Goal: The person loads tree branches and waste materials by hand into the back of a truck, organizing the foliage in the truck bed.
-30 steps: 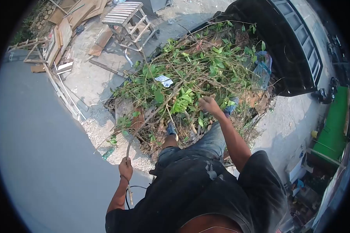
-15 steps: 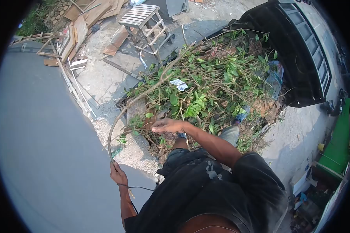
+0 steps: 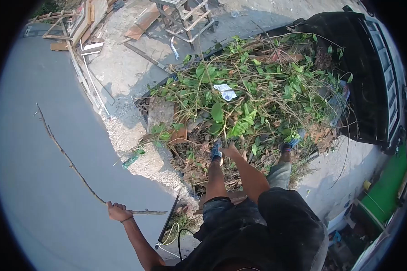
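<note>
Branch (image 3: 71, 165) swung clear of leafy pile (image 3: 294, 92), over grey surface (image 3: 54, 135); left hand (image 3: 118, 211) clenched round it. Right hand (image 3: 231, 152) near pile, finger state unclear. Plenty still heaped.

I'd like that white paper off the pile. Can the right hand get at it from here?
Probably yes, perhaps with a lean forward: the white paper lies mostly uncovered on the leafy pile, and between it and the right hand are mainly leaves and thin stems.
</note>
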`<state>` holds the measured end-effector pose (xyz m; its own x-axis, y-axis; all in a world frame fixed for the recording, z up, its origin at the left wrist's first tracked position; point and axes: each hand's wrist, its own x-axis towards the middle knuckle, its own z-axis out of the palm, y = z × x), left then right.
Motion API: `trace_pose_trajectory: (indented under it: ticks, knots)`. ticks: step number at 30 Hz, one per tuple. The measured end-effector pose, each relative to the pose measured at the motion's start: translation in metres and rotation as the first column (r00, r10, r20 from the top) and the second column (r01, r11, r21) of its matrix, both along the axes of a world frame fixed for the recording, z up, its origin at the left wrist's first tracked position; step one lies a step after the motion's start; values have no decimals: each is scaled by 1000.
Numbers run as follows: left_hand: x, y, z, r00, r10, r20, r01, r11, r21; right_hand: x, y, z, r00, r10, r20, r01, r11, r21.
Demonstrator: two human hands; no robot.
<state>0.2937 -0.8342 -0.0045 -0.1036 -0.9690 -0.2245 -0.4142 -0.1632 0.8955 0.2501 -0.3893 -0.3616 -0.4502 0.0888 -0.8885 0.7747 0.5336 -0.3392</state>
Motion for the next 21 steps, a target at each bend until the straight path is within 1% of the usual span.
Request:
trace_pose_trajectory:
  ticks: [1, 2, 3, 4, 5, 6, 7, 8, 9, 10, 12, 14, 16, 18, 20, 21]
  knots:
    - [-4, -7, -5, 1000, 7, -3, -7, 1000, 0, -2, 0, -3, 1000, 7, -3, -7, 1000, 0]
    - [-11, -9, -4, 1000, 5, -20, -5, 1000, -16, -5, -3, -3, 986, -165, 17, 165, 967, -193]
    - [-17, -12, 1, 999, -1, -34, 0, 999, -37, -5, -8, -1, 942, -327, 76, 330, 866, -375]
    - [-26, -9, 10, 999, -2, -33, 0, 999, -44, -3, -14, 6, 869, -465, 167, 477, 703, -527]
    - [-36, -3, 19, 1000, 18, -24, -22, 977, -211, -20, -28, 51, 805, -580, 125, 566, 689, -452]
    - [-42, 3, 24, 999, 39, -23, -45, 929, -367, -28, -35, 63, 806, -580, 117, 563, 690, -455]
    - [-44, -1, 26, 999, 39, -33, -48, 931, -362, -34, -38, 73, 664, -729, 163, 710, 548, -442]
    - [-45, -13, 28, 1000, 7, -22, -15, 910, -413, -38, -40, 84, 495, -844, 207, 823, 379, -423]
    - [-46, -18, 29, 1000, -24, -14, 15, 887, -462, -41, -38, 102, 487, -829, 276, 821, 326, -468]
    - [-51, -15, 28, 999, -22, -28, 7, 889, -458, -43, -31, 131, 492, -829, 266, 814, 330, -478]
    - [-66, -4, 27, 994, -95, -47, 64, 890, -452, -40, -11, 215, 560, -639, 527, 806, 273, -526]
    - [-84, 11, 24, 985, -89, -149, 27, 929, -370, -32, 15, 301, 624, -509, 593, 775, 311, -549]
    - [-104, 35, 23, 968, -135, -212, 56, 938, -343, -20, 48, 360, 725, -378, 575, 684, 303, -663]
    - [-127, 55, 23, 937, -166, -309, 80, 959, -272, -17, 82, 434, 717, -254, 650, 696, 212, -686]
    - [-153, 87, 38, 922, -223, -316, 150, 960, -237, -24, 115, 515, 777, -144, 613, 625, 300, -721]
    - [-164, 97, 39, 896, -262, -360, 194, 958, -212, -28, 133, 557, 851, -93, 517, 507, 404, -762]
